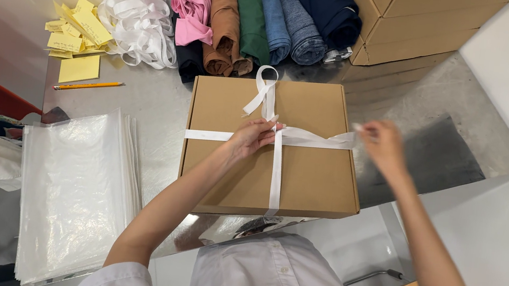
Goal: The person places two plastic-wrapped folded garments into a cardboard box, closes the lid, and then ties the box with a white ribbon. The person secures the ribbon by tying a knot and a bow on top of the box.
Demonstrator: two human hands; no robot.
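Person tying white ribbon around flat brown cardboard box [303,169] on grey metal surface [161,104].

Box lies flat near the surface edge, close to the body, so both hands reach it. Thin white satin ribbon [276,172] crosses at the lid centre; left hand [254,138] pinches that crossing to pin it, right hand [383,144], blurred, grip closed on the ribbon end, draws it taut sideways. Clear bag stack [73,198] beside it, rolled clothes [264,20] behind.
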